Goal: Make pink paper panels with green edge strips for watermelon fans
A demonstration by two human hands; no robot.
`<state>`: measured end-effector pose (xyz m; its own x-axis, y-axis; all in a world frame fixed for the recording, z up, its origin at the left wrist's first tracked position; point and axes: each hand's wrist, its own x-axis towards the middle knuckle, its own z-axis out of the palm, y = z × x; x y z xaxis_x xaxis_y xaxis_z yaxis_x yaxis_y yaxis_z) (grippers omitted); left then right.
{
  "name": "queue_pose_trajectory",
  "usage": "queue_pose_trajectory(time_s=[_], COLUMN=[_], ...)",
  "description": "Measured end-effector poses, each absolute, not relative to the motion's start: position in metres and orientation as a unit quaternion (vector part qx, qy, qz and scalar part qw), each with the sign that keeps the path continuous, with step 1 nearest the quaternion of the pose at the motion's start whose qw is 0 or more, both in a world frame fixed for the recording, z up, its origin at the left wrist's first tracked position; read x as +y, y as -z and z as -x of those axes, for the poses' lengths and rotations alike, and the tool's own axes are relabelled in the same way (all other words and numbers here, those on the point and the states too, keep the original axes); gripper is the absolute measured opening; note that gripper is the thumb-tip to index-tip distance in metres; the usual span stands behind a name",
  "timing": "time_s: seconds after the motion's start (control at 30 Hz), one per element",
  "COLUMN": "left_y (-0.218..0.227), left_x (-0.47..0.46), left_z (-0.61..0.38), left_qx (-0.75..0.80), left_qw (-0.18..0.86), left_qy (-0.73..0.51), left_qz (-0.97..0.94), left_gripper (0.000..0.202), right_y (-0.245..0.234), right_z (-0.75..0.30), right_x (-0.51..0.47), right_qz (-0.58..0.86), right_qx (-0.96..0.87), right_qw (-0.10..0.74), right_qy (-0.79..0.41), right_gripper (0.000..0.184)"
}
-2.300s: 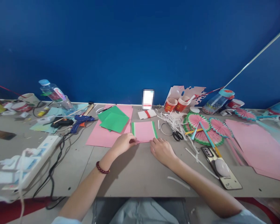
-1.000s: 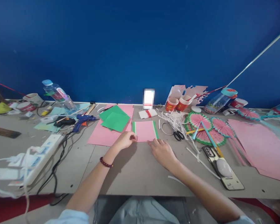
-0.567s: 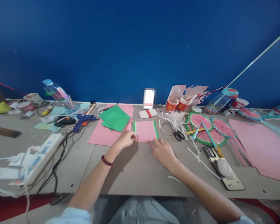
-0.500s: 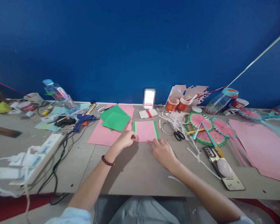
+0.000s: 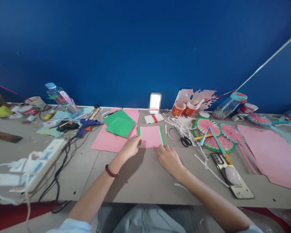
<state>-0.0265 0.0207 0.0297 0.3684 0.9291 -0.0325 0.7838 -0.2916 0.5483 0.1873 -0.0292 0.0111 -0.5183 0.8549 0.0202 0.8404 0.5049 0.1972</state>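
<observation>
A pink sheet of paper (image 5: 151, 136) with green strips along its left and right sides lies flat on the table in front of me. My left hand (image 5: 131, 147) is at its lower left corner, fingers bent together over the green edge. The fingertips seem to pinch that corner, though they are partly hidden. My right hand (image 5: 169, 158) lies with fingers spread at the lower right edge, fingertips touching the paper. Left of it, green paper squares (image 5: 121, 125) rest on a larger pink sheet (image 5: 103, 142).
Black scissors (image 5: 185, 141) and white paper strips (image 5: 180, 125) lie to the right, near watermelon paper fans (image 5: 208, 127) and a phone (image 5: 242, 189). Left are a blue glue gun (image 5: 86, 126), a power strip (image 5: 45, 165) and cables. Red paper cups (image 5: 178, 109) stand behind.
My left hand has shifted slightly at the paper's lower left corner, its fingers now reaching more over the edge. My right hand and the paper stay nearly still.
</observation>
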Motion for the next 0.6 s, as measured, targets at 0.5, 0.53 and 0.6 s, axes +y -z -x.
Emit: queue_pose_trajectory(time_s=[0.5,0.53,0.6], left_y=[-0.013,-0.013,-0.014], left_x=[0.018,0.018,0.017], left_z=[0.030,0.030,0.030], left_qx=[0.527,0.529,0.531], left_qw=[0.247,0.246,0.243], left_qy=[-0.201,-0.201,-0.198], left_qz=[-0.788,-0.787,-0.788], left_gripper=[0.022,0.020,0.017], right_y=[-0.009,-0.009,-0.010], right_z=[-0.186,-0.186,-0.186], right_x=[-0.030,-0.031,-0.031], right_qz=[-0.493,-0.493,-0.494], right_qx=[0.865,0.865,0.865], right_qw=[0.028,0.028,0.029], right_qy=[-0.086,-0.085,-0.084], right_gripper=[0.042,0.042,0.041])
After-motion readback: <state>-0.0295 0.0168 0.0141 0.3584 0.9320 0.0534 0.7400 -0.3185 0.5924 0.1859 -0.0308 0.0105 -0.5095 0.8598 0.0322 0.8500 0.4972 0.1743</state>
